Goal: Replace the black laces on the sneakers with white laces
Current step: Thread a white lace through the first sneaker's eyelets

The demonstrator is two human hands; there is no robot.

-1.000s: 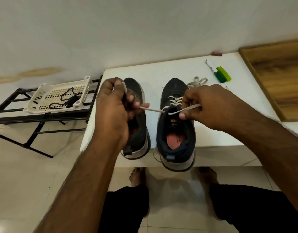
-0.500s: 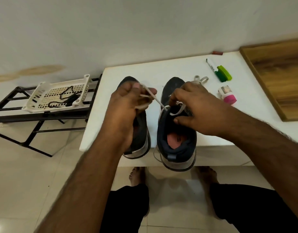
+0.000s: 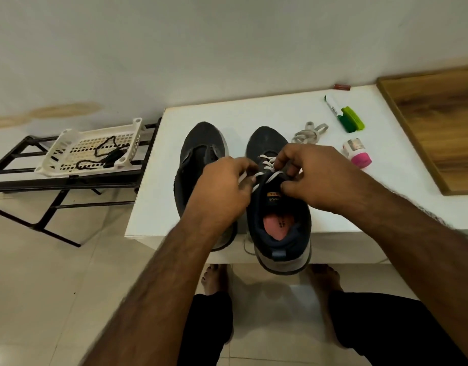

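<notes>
Two dark sneakers stand side by side on the white table (image 3: 153, 202), heels toward me. The right sneaker (image 3: 279, 207) has a white lace (image 3: 269, 165) threaded through its upper eyelets. My left hand (image 3: 225, 186) pinches one end of that lace at the shoe's left side. My right hand (image 3: 309, 173) pinches the other end over the tongue. The left sneaker (image 3: 201, 154) shows no lace and is partly hidden by my left hand. A second white lace (image 3: 308, 133) lies coiled on the table behind the right shoe. Black laces (image 3: 108, 154) lie in a white basket (image 3: 66, 143).
The basket sits on a black metal rack (image 3: 21, 180) left of the table. A green marker (image 3: 345, 116) and a small pink-and-white container (image 3: 358, 154) lie at the table's back right. A wooden board (image 3: 438, 122) borders the right side. My bare feet are under the table edge.
Both hands have come closer together over the right sneaker's tongue. The stretch of white lace that was pulled out to the left is now short and tight at the eyelets.
</notes>
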